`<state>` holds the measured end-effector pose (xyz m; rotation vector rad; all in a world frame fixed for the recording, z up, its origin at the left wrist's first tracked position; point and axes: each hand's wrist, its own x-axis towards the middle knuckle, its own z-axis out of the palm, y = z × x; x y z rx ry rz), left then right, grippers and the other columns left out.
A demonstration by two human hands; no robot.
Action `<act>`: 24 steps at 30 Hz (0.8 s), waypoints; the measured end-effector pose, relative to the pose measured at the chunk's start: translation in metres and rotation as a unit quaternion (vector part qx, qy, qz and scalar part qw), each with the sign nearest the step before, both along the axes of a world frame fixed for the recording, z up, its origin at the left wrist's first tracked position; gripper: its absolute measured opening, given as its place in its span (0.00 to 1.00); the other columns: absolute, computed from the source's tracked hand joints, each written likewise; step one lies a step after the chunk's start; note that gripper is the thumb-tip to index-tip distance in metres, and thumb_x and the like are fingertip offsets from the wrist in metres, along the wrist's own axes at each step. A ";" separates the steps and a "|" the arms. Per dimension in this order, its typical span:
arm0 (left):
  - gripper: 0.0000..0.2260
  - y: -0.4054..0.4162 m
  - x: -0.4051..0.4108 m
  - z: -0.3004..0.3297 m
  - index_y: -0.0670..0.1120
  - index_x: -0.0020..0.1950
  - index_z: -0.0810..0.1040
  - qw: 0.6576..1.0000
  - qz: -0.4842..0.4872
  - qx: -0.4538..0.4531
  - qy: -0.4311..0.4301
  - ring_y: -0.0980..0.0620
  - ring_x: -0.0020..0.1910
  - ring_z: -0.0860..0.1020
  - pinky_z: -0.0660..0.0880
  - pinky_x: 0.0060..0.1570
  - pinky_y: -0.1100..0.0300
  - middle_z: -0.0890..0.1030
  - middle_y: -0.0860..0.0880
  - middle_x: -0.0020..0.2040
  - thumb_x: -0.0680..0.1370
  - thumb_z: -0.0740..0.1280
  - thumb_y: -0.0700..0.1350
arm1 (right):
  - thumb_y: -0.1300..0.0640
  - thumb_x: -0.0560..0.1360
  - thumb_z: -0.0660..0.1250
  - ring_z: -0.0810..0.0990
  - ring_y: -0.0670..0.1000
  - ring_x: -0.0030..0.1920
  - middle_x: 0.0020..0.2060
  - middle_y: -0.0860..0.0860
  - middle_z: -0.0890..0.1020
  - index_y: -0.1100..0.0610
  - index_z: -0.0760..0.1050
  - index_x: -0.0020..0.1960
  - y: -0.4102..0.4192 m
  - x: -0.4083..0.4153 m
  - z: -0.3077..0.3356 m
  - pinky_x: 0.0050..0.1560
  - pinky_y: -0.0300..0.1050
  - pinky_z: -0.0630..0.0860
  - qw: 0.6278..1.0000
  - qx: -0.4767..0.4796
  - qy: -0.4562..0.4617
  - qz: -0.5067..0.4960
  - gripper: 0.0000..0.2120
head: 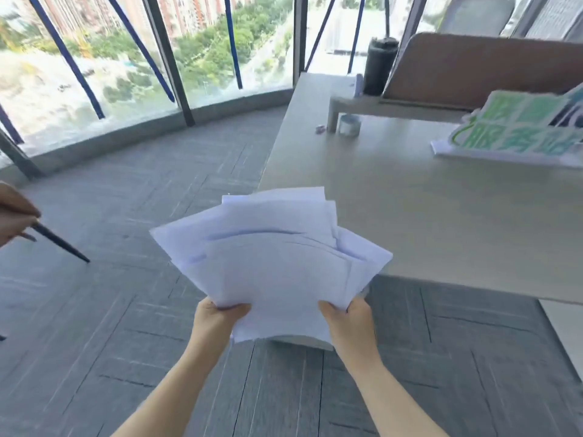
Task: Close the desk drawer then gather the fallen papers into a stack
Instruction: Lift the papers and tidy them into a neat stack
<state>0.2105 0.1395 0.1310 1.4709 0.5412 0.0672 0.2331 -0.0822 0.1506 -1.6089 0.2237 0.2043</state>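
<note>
Grey carpet floor [126, 310] beside the table [441, 216] shows no loose sheets, so gathering looks nearly done: left hand [217, 323] and right hand [350, 323] grip the fanned papers [277, 260], not yet squared; no drawer visible.

grey carpet [132, 310] — sunlit windows [94, 58]

Loose sheaf of white papers [274, 263], held up off the floor.
Blank sheets fanned and uneven, corners splayed, gripped at their near edge, beside the bench's front corner.

2 hands [285, 320] grip fanned papers [277, 263] nr desk [441, 216].
</note>
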 end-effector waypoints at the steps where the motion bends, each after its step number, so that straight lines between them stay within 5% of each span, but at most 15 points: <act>1: 0.14 -0.002 0.018 0.035 0.31 0.43 0.80 1.000 -0.007 0.003 -0.022 0.47 0.37 0.79 0.77 0.36 0.56 0.82 0.41 0.38 0.61 0.73 0.38 | 0.62 0.70 0.64 0.63 0.52 0.33 0.31 0.53 0.68 0.70 0.69 0.40 -0.002 0.015 0.034 0.36 0.48 0.60 1.000 -0.003 -0.026 -0.009 0.10; 4: 0.13 -0.018 0.077 0.121 0.29 0.44 0.78 0.996 -0.029 0.019 -0.087 0.47 0.38 0.78 0.76 0.31 0.62 0.80 0.41 0.39 0.65 0.74 0.35 | 0.62 0.69 0.64 0.64 0.51 0.34 0.32 0.53 0.68 0.73 0.68 0.40 -0.010 0.059 0.117 0.37 0.48 0.61 0.995 -0.008 -0.088 -0.042 0.12; 8: 0.10 -0.053 0.148 0.181 0.33 0.44 0.81 0.988 -0.038 0.013 -0.146 0.47 0.41 0.77 0.75 0.43 0.54 0.80 0.41 0.41 0.65 0.74 0.34 | 0.64 0.70 0.66 0.68 0.46 0.29 0.27 0.49 0.73 0.63 0.74 0.35 -0.035 0.121 0.177 0.31 0.40 0.65 0.983 -0.036 -0.155 -0.089 0.06; 12: 0.18 -0.078 0.203 0.173 0.38 0.50 0.80 0.986 -0.002 0.011 -0.168 0.48 0.41 0.81 0.78 0.42 0.56 0.83 0.43 0.44 0.62 0.73 0.38 | 0.65 0.71 0.69 0.76 0.34 0.26 0.35 0.47 0.81 0.57 0.77 0.48 -0.070 0.176 0.172 0.27 0.25 0.69 0.979 -0.036 -0.174 -0.098 0.08; 19: 0.23 -0.121 0.243 0.096 0.41 0.57 0.78 0.998 -0.017 0.028 -0.054 0.50 0.43 0.81 0.78 0.35 0.66 0.83 0.46 0.47 0.62 0.71 0.39 | 0.67 0.70 0.70 0.76 0.47 0.34 0.35 0.53 0.79 0.65 0.80 0.43 -0.111 0.246 0.098 0.35 0.41 0.72 0.997 0.023 -0.057 -0.054 0.03; 24: 0.16 -0.135 0.268 0.097 0.44 0.49 0.81 1.000 -0.003 0.015 -0.002 0.45 0.43 0.82 0.78 0.44 0.52 0.85 0.43 0.44 0.61 0.72 0.38 | 0.64 0.69 0.74 0.80 0.49 0.37 0.35 0.51 0.84 0.55 0.84 0.37 -0.122 0.280 0.105 0.39 0.45 0.76 0.997 0.075 -0.014 0.015 0.06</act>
